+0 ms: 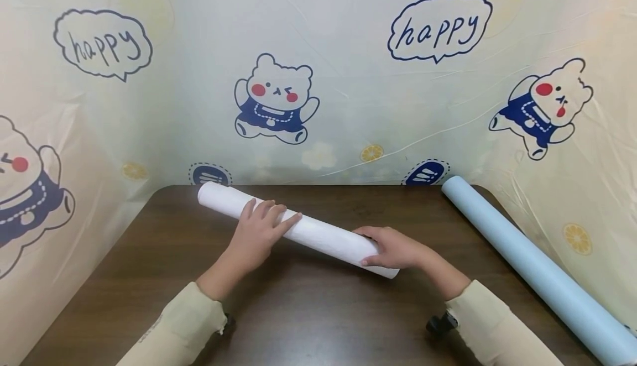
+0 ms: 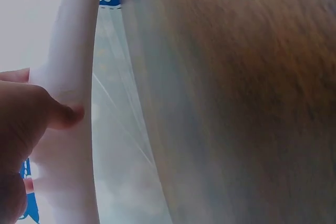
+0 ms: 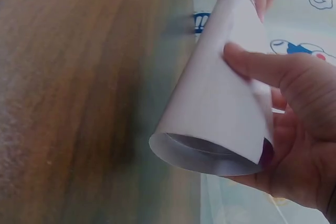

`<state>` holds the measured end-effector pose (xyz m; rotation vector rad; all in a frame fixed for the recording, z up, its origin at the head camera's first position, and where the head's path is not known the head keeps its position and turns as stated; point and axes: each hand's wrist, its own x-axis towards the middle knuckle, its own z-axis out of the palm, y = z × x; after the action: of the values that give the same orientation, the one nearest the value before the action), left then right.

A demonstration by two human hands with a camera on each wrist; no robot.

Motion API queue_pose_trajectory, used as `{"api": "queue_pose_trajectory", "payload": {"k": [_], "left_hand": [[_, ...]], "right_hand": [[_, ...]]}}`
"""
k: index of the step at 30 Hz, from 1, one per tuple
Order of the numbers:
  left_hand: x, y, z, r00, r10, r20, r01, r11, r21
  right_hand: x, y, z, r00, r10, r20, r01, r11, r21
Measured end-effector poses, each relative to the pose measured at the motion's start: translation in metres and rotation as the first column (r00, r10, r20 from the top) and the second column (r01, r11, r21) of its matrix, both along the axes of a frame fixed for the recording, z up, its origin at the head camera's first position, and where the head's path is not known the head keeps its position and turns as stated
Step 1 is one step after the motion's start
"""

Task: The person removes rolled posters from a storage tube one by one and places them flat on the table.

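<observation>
A long roll of white paper (image 1: 325,240) slants over the brown table, its left end farther back and its right end nearer me. My left hand (image 1: 257,229) grips it left of the middle, fingers spread across the top. In the left wrist view the thumb (image 2: 65,115) presses on the paper's side. Near the right end, my right hand (image 1: 395,247) holds the roll between thumb and fingers. The right wrist view looks at the roll's hollow end (image 3: 210,153), where a loose edge of the sheet overlaps and a dark purple patch shows inside.
A longer light-blue roll (image 1: 534,266) lies along the table's right side. The dark wooden table (image 1: 318,322) meets a pale curtain (image 1: 348,106) printed with bears and "happy" bubbles at the back and sides. A small black device (image 1: 442,324) sits at the right sleeve.
</observation>
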<state>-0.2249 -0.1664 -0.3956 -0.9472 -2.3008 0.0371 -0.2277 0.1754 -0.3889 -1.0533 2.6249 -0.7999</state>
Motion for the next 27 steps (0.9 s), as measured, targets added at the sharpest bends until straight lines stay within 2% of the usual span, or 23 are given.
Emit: {"api": "queue_pose_trajectory", "payload": {"k": [4, 8, 10, 11, 12, 13, 14, 15, 16, 17, 18, 19, 20, 21, 22, 23, 24, 26, 27], "left_hand": [[0.0, 0.002, -0.001, 1.0, -0.014, 0.014, 0.013, 0.998, 0.061], [0.002, 0.005, -0.002, 0.999, -0.038, -0.014, 0.04, 0.979, 0.199], [0.005, 0.007, -0.003, 0.999, -0.047, -0.015, 0.049, 0.949, 0.311], [0.007, 0.008, -0.003, 0.999, -0.05, 0.008, 0.043, 0.925, 0.376], [0.009, 0.01, -0.003, 0.997, -0.054, 0.059, 0.022, 0.893, 0.449], [0.012, 0.012, -0.003, 0.99, -0.063, 0.129, -0.015, 0.85, 0.527], [0.014, 0.014, -0.004, 0.971, -0.079, 0.224, -0.075, 0.793, 0.605], [0.017, 0.017, -0.004, 0.933, -0.116, 0.341, -0.159, 0.717, 0.678], [0.018, 0.019, -0.004, 0.876, -0.164, 0.454, -0.263, 0.626, 0.734], [0.02, 0.022, -0.003, 0.803, -0.234, 0.549, -0.373, 0.52, 0.768], [0.02, 0.025, -0.003, 0.724, -0.32, 0.611, -0.479, 0.404, 0.779], [0.02, 0.027, -0.002, 0.655, -0.41, 0.635, -0.569, 0.286, 0.771], [0.019, 0.03, -0.001, 0.598, -0.497, 0.629, -0.641, 0.174, 0.747], [0.018, 0.032, -0.001, 0.558, -0.575, 0.598, -0.692, 0.075, 0.718], [0.017, 0.034, 0.0, 0.539, -0.634, 0.554, -0.719, -0.004, 0.695], [0.016, 0.036, 0.0, 0.532, -0.681, 0.504, -0.732, -0.071, 0.677], [0.015, 0.038, 0.0, 0.532, -0.712, 0.458, -0.735, -0.12, 0.667], [0.014, 0.042, 0.001, 0.552, -0.742, 0.381, -0.716, -0.188, 0.672], [0.014, 0.044, 0.002, 0.564, -0.746, 0.353, -0.701, -0.209, 0.682]], "right_hand": [[0.001, 0.0, -0.005, 0.999, -0.024, -0.033, 0.023, 0.999, -0.027], [0.0, 0.004, -0.01, 0.994, -0.064, -0.086, 0.06, 0.997, -0.056], [0.0, 0.007, -0.011, 0.989, -0.097, -0.109, 0.089, 0.993, -0.072], [0.0, 0.008, -0.011, 0.987, -0.114, -0.117, 0.104, 0.991, -0.081], [0.001, 0.008, -0.01, 0.984, -0.132, -0.118, 0.121, 0.988, -0.091], [0.001, 0.008, -0.009, 0.982, -0.146, -0.123, 0.134, 0.986, -0.098], [0.002, 0.008, -0.009, 0.979, -0.158, -0.131, 0.145, 0.984, -0.104], [0.002, 0.007, -0.008, 0.976, -0.168, -0.14, 0.153, 0.982, -0.111], [0.003, 0.006, -0.008, 0.972, -0.178, -0.152, 0.161, 0.98, -0.116], [0.004, 0.005, -0.007, 0.969, -0.186, -0.163, 0.167, 0.978, -0.122], [0.005, 0.003, -0.008, 0.965, -0.192, -0.179, 0.171, 0.977, -0.127], [0.006, 0.002, -0.008, 0.96, -0.201, -0.194, 0.178, 0.975, -0.132], [0.007, 0.0, -0.008, 0.955, -0.209, -0.209, 0.182, 0.973, -0.14], [0.008, -0.002, -0.009, 0.951, -0.216, -0.224, 0.186, 0.971, -0.148], [0.01, -0.004, -0.01, 0.945, -0.222, -0.24, 0.189, 0.97, -0.153], [0.011, -0.007, -0.01, 0.94, -0.225, -0.255, 0.187, 0.969, -0.163], [0.012, -0.009, -0.011, 0.936, -0.227, -0.27, 0.185, 0.968, -0.171], [0.014, -0.015, -0.013, 0.929, -0.229, -0.293, 0.179, 0.966, -0.186], [0.016, -0.018, -0.014, 0.927, -0.229, -0.298, 0.177, 0.965, -0.193]]}}
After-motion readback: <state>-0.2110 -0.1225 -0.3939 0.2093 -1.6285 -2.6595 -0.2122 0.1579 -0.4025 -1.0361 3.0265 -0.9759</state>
